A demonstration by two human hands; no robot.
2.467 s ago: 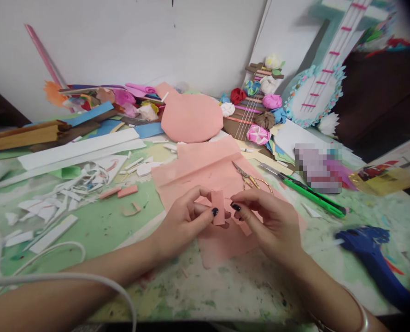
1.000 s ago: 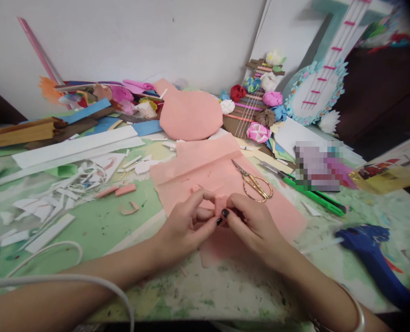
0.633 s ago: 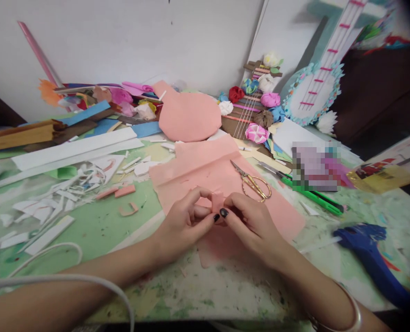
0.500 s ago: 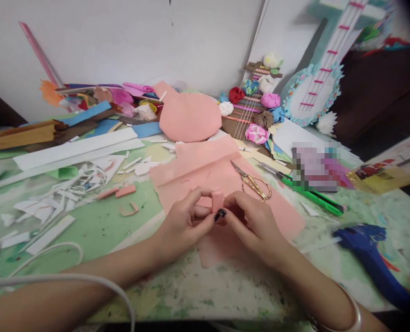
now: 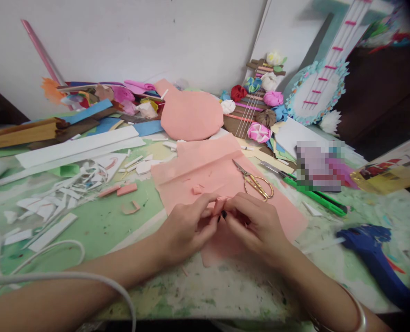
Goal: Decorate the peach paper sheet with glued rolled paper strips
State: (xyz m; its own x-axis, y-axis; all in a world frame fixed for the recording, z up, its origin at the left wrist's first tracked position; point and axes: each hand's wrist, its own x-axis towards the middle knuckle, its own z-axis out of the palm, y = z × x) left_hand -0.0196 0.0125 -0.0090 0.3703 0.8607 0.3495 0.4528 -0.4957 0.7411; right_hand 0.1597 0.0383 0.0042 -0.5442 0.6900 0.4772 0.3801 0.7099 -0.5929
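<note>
My left hand (image 5: 187, 227) and right hand (image 5: 262, 227) pinch a small pink piece (image 5: 219, 205), fingertips nearly closed; it looks part-folded. Beyond the grip, the pink rounded shape (image 5: 191, 116) appears already covered.

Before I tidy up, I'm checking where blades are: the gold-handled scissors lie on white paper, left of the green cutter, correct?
Not quite: the head view shows the gold-handled scissors on the pink sheet, left of the green cutter.

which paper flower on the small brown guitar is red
The flower left of the blue-and-green one, above a white one; no other there is red.
</note>
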